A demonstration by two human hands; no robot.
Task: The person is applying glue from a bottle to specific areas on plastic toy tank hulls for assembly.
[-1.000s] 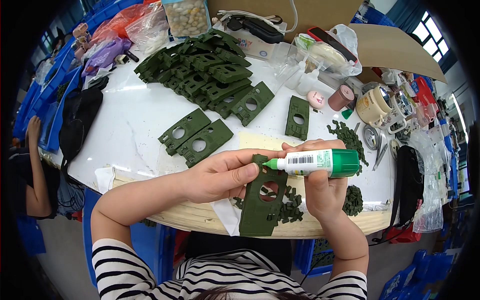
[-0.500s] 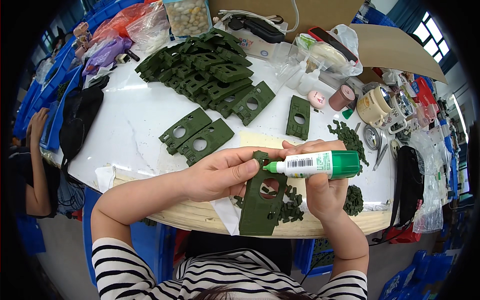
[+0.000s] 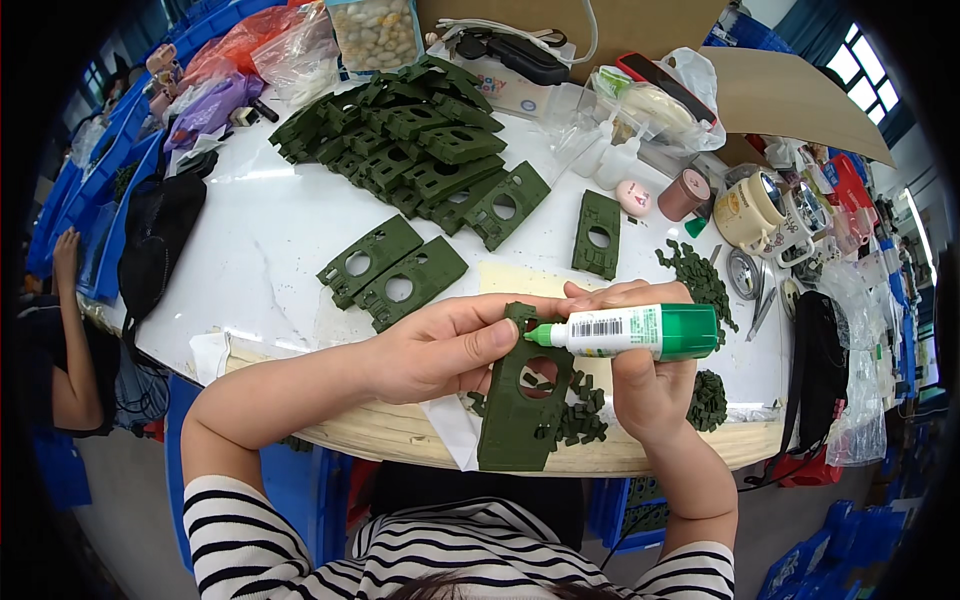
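Note:
My left hand pinches the upper end of a dark green plastic model tank hull, a flat piece with a large round hole. In my right hand lies a white glue bottle with a green base, held level. Its light green nozzle points left and meets the hull near its upper end, beside my left thumb. Below and behind the hull, small dark green parts are scattered at the table edge, some showing through the hole. Two more hulls lie just beyond my left hand.
A large heap of similar hulls covers the back left, and a single hull lies farther right. Piles of small green parts sit right of my hand, near tweezers, a cream mug and a pink cylinder. At far left another person's arm shows.
My hands, the hull and the glue bottle stay almost in place; the bottle has tilted very slightly. The other person's hand at far left has moved a little.

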